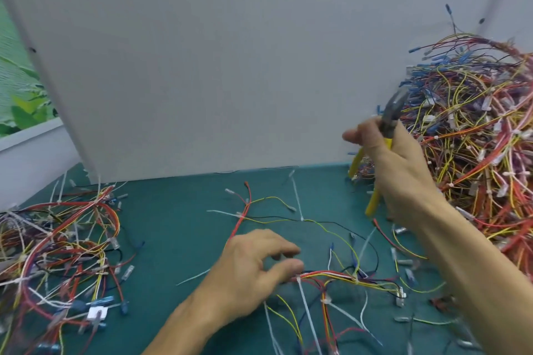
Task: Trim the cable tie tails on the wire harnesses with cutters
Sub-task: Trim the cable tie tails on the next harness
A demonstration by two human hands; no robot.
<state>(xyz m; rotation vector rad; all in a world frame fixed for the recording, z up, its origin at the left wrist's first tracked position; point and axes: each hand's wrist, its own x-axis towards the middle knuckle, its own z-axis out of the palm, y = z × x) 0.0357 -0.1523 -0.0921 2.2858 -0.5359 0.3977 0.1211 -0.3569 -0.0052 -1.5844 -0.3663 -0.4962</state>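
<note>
The teal-green mat-covered table [184, 228] is hemmed in on three sides: a pale grey upright panel [216, 66] closes off the back edge, a loose heap of red, yellow and white wire harnesses [57, 253] crowds the left, and a much taller mound of red, yellow and blue wire harnesses [476, 138] banks up against the panel on the right. Open mat remains only in the middle, a strip running from the panel's foot toward the viewer, and it is partly taken by a single spread-out harness of red, yellow, white and black wires [331, 277] with long white cable tie tails [308, 311] sticking out, most slanting toward the near edge. Its main bundle lies roughly left to right. The left hand [253, 271] rests low at the bundle's left end, fingers curled and partly spread, thumb and forefinger close to the wires; whether they pinch it is blurred. The right hand [401, 170] is raised above the mat, closed around yellow-handled grey cutters [386, 130] whose long axis stands steeply, jaws pointing up and slightly right toward the tall mound.
</note>
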